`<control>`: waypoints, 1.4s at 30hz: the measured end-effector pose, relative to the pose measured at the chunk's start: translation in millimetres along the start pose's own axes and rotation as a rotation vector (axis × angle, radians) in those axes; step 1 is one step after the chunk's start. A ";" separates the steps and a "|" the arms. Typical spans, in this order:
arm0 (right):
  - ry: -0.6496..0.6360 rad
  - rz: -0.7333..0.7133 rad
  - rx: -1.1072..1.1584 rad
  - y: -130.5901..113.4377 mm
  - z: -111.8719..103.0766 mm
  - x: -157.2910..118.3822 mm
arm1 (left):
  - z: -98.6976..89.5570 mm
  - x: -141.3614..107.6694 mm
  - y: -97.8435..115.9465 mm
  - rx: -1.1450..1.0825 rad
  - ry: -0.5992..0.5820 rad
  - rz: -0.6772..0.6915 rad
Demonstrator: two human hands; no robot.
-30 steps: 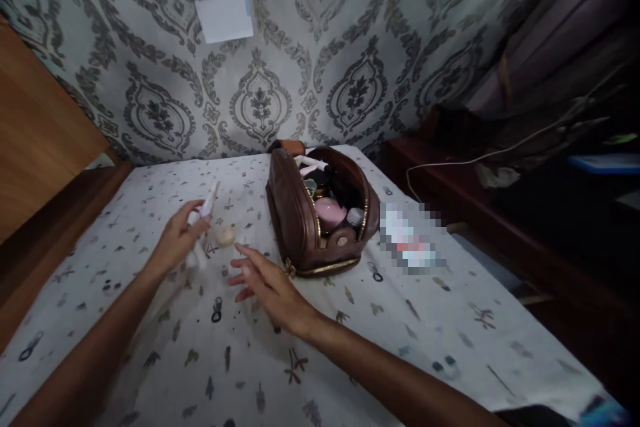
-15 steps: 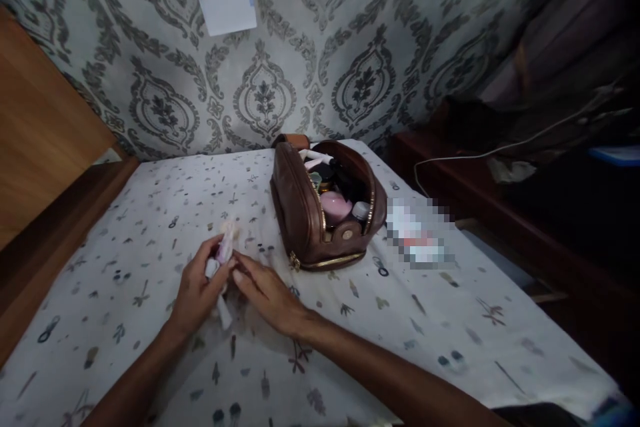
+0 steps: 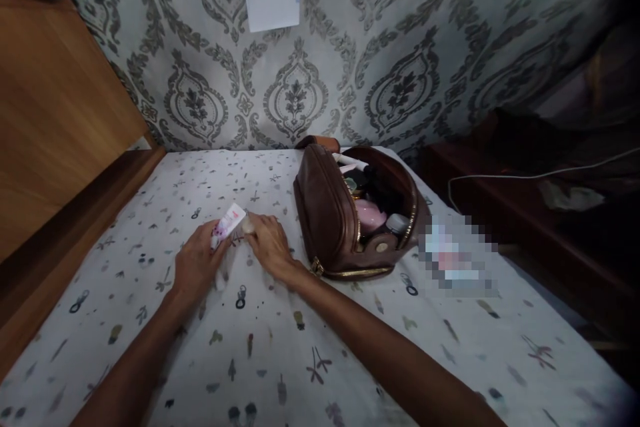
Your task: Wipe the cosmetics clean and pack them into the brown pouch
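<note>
My left hand point(image 3: 197, 257) is closed around a small white tube point(image 3: 232, 219) with pink and purple print, its flat end pointing up and away from me. Just to the right, my right hand point(image 3: 269, 240) has its fingers bent around a small pale item point(image 3: 247, 225), too blurred to name. Something whitish shows below the left hand, partly hidden. An unzipped brown toiletry bag point(image 3: 323, 213) stands right of my hands, apart from them. Inside it are a rounded pink item point(image 3: 370, 215), a grey-white cap point(image 3: 398, 223) and white sticks or tubes point(image 3: 351, 161).
A white cloth point(image 3: 280, 347) with small printed motifs covers the surface. A pixelated item point(image 3: 455, 257) lies right of the bag. Wooden furniture point(image 3: 65, 113) borders the left, and a patterned wall point(image 3: 295, 93) the back. A white cable point(image 3: 525, 177) crosses the dark right side.
The view has shifted left, so the bag appears further right. The tube has turned, and its printed flat end now shows. My right hand has moved away from the left, holding the pale item.
</note>
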State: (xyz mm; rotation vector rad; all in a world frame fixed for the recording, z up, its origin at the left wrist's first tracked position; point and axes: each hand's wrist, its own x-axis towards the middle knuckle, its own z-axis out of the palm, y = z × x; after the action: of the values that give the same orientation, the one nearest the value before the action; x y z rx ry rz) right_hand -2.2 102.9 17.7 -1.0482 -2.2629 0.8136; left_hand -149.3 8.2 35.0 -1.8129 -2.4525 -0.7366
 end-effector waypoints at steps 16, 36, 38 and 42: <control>0.001 0.414 1.613 -16.2 -16.7 -46.3 | -14.5 -10.4 39.7 -0.240 0.270 0.417; -0.290 0.426 1.654 -11.7 -22.1 -83.0 | -3.0 -38.2 69.8 -0.634 0.157 0.396; -0.326 0.386 1.580 -11.7 -23.1 -85.3 | -5.4 -38.6 66.8 -0.655 0.134 0.424; -0.373 0.353 1.410 -6.2 -27.9 -85.7 | -15.5 -32.0 64.7 -0.781 -0.156 0.290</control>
State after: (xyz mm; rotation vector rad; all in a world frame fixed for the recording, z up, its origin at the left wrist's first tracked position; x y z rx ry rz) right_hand 62.0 39.7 24.5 -0.5491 -1.0893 2.3475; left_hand -84.3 -12.0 63.6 -2.4538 -2.0321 -1.7464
